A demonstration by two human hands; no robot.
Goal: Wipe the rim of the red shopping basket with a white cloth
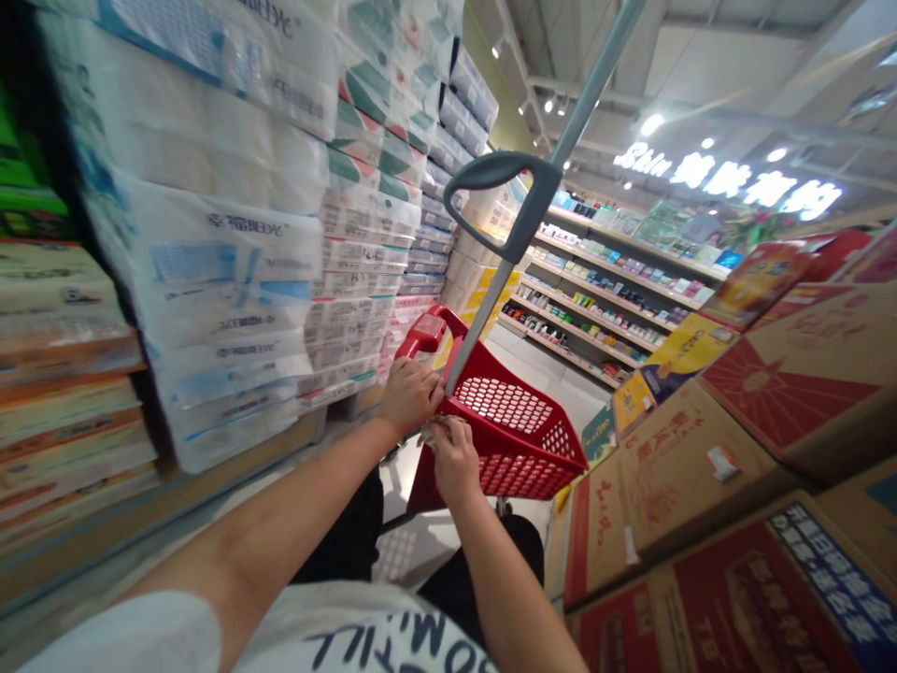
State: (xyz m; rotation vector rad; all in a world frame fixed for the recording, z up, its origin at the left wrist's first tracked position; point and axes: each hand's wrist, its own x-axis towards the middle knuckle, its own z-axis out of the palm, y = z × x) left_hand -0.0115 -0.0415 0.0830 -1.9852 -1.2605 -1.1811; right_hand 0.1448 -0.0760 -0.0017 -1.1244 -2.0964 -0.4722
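A red plastic shopping basket (505, 411) with perforated sides stands in front of me, tilted in the view, with a long grey pole and loop handle (522, 245) rising from its near end. My left hand (412, 394) is closed over the basket's near rim, beside the foot of the pole and below a red grip (425, 334). Close by on its right, my right hand (455, 460) pinches a crumpled pale cloth or tissue (429, 434) against the same rim. The fingers hide most of that cloth. No goods show inside the visible part of the basket.
Tall stacks of wrapped tissue packs (231, 271) line the left side. Cardboard cartons (673, 467) are piled on the right. Ahead, past the tiled aisle floor, shelves (603, 290) hold many small boxes and bottles.
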